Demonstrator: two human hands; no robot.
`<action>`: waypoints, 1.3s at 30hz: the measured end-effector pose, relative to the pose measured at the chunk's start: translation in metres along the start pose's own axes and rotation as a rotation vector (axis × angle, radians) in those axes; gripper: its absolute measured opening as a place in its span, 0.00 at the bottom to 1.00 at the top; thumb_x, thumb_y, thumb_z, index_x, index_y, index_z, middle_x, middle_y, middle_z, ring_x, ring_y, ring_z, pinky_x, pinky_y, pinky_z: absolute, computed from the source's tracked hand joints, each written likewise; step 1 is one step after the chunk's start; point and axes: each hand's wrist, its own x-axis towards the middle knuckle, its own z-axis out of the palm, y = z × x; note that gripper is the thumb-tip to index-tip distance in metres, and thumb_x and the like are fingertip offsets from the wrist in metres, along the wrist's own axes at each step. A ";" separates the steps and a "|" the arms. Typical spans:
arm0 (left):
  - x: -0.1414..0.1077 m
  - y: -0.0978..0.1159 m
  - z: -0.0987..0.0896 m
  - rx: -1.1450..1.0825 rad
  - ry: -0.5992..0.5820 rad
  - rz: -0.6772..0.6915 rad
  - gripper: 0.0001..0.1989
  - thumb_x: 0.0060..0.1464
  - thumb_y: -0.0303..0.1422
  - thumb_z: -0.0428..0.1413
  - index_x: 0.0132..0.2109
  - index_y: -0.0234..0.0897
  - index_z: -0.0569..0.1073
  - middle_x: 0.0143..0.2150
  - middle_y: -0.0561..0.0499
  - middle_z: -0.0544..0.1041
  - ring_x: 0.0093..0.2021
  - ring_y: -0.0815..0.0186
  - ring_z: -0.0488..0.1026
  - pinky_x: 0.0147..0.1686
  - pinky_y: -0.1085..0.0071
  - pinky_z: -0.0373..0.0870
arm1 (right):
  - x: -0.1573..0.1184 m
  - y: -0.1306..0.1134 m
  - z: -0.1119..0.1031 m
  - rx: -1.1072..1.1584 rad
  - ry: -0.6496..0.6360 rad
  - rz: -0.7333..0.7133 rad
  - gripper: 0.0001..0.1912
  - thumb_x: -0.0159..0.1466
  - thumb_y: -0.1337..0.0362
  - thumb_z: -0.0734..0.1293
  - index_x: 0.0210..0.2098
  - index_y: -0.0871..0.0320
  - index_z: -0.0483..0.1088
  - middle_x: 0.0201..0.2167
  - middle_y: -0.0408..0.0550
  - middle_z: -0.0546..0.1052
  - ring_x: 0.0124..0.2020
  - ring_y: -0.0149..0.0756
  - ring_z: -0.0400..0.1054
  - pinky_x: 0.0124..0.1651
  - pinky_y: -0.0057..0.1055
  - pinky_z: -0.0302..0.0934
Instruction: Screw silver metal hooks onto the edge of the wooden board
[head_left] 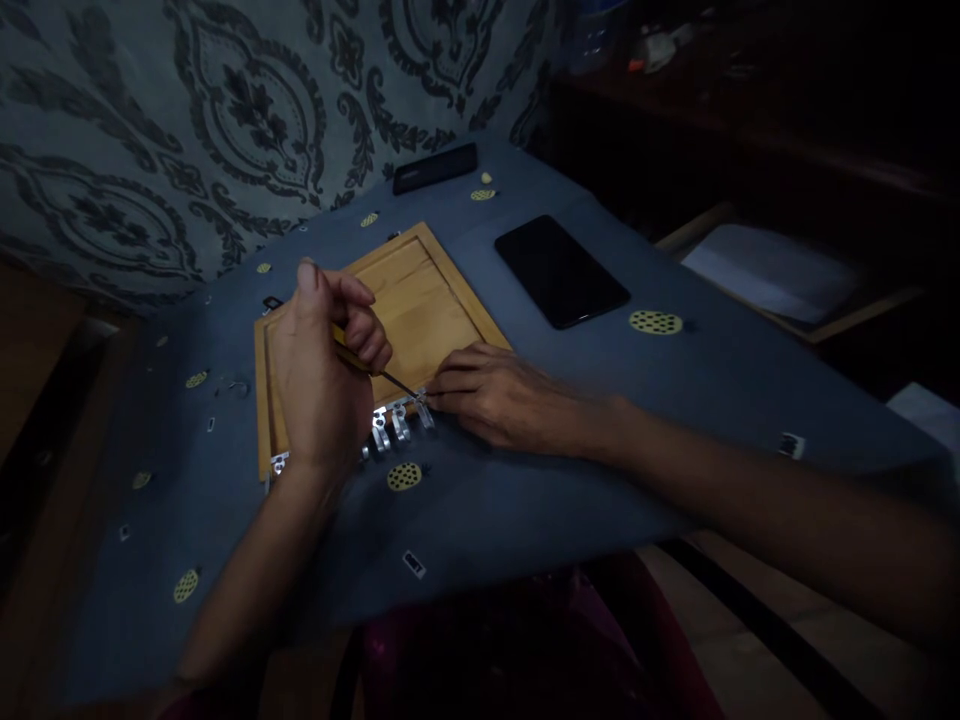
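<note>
A framed wooden board (409, 305) lies flat on the table. A row of silver metal hooks (380, 430) runs along its near edge. My left hand (319, 375) is closed around a screwdriver (351, 353) with a yellow handle, its thin shaft slanting down to the right. The tip reaches the rightmost visible metal hook (424, 412). My right hand (499, 395) rests at the board's near right corner, fingers together, with the fingertips against that hook. Whether a screw sits under the tip is too small to tell. My left hand and wrist hide part of the hook row.
A blue cloth with yellow pineapple prints covers the table (570, 430). Right of the board lies a black phone (561, 270); a dark phone-shaped case (435, 169) lies by the patterned wall (247, 100). Small metal bits (238, 387) are to the left. Papers (772, 270) lie beyond the right edge.
</note>
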 end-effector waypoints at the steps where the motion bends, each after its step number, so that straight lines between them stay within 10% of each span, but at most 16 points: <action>1: 0.000 0.000 0.000 -0.002 0.005 -0.003 0.27 0.65 0.53 0.58 0.27 0.36 0.71 0.20 0.59 0.54 0.19 0.74 0.51 0.19 0.77 0.52 | 0.000 0.000 0.000 0.003 0.000 0.001 0.16 0.75 0.69 0.59 0.52 0.62 0.78 0.51 0.54 0.82 0.52 0.45 0.71 0.55 0.45 0.65; 30: -0.007 -0.012 0.001 0.004 -0.063 0.067 0.25 0.52 0.53 0.69 0.27 0.36 0.72 0.20 0.59 0.58 0.19 0.75 0.52 0.18 0.76 0.52 | 0.000 0.000 0.001 0.009 0.007 0.002 0.14 0.74 0.70 0.60 0.48 0.60 0.78 0.49 0.53 0.82 0.51 0.44 0.70 0.55 0.45 0.64; 39: -0.019 -0.015 -0.002 0.163 -0.127 0.147 0.23 0.62 0.49 0.63 0.25 0.37 0.75 0.21 0.56 0.64 0.20 0.73 0.61 0.20 0.74 0.61 | 0.001 -0.001 0.000 0.009 -0.007 0.005 0.14 0.72 0.72 0.62 0.49 0.61 0.78 0.45 0.52 0.82 0.50 0.45 0.70 0.55 0.45 0.65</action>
